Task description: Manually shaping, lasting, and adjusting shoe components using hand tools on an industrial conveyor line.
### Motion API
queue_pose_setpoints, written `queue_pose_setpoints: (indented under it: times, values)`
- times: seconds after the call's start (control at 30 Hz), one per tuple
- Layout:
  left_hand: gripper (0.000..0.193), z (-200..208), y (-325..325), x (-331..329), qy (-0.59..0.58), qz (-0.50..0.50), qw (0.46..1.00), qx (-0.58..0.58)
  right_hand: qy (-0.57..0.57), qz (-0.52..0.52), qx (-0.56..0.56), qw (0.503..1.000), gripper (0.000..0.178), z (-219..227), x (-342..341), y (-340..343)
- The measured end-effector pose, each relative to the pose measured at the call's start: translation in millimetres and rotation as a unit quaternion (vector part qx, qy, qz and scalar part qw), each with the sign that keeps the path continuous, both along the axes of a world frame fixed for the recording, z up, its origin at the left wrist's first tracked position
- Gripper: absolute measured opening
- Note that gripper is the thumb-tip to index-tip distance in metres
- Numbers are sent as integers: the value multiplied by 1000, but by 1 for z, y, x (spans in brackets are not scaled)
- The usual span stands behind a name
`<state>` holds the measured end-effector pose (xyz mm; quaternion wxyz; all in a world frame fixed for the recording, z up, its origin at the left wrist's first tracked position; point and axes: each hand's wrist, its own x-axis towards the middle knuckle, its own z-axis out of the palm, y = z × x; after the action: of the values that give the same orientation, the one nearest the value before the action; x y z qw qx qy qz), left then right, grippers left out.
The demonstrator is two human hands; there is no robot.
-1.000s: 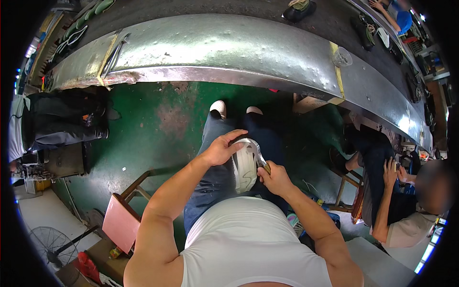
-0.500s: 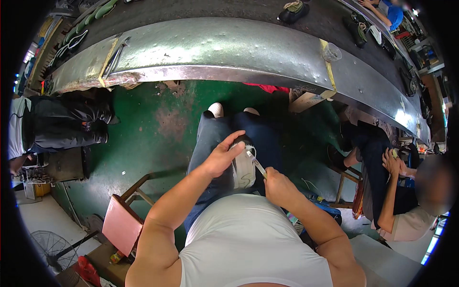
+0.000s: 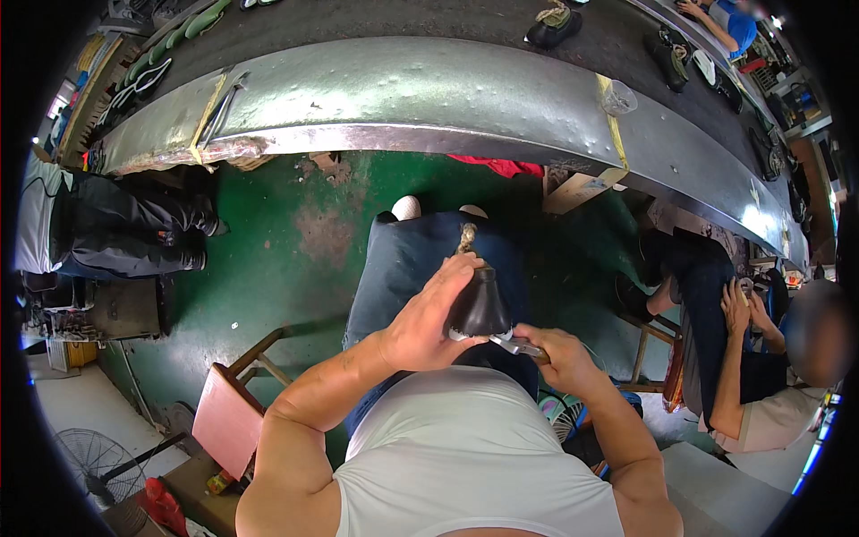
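My left hand (image 3: 426, 320) grips a black shoe upper (image 3: 476, 306) over my lap. A knotted piece of rope (image 3: 467, 236) rises from its far end, and a whitish edge shows along the near end. My right hand (image 3: 567, 360) is closed round a slim hand tool (image 3: 519, 346) with a silvery metal front part; its exact kind is unclear. The tool's tip meets the shoe's near right edge, close to my left fingertips. The palm side of my left hand and the shoe's underside are hidden.
A long metal-edged bench (image 3: 358, 89) runs across ahead, with shoes (image 3: 555, 25) on its dark top and a clear cup (image 3: 619, 97) on its rim. A pink-topped stool (image 3: 224, 421) and a fan (image 3: 98, 470) stand at left. A person (image 3: 716, 331) sits at right.
The shoe has been turned: its pale sole side faced up before, and now its black upper and rope show. My right hand and the tool have shifted right and toward me.
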<state>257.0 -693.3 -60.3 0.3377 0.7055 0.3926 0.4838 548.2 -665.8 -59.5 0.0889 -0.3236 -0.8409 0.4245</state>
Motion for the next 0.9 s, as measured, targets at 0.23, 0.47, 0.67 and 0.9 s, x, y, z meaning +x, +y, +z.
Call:
queue_pose_setpoints:
  times: [0.23, 0.47, 0.67, 0.9]
  values:
    - [104, 23, 13, -14, 90, 42, 971, 217, 48, 5, -254, 966, 40, -26, 34, -7]
    - [79, 40, 7, -6, 130, 22, 960, 247, 276, -160, -399, 859, 39, -33, 10, 6]
    - [66, 48, 20, 4, 99, 38, 988, 111, 315, -169, -266, 895, 59, -36, -31, 18]
    - [49, -106, 24, 14, -55, 139, 918, -368, 37, -275, -160, 947, 50, -100, -87, 35]
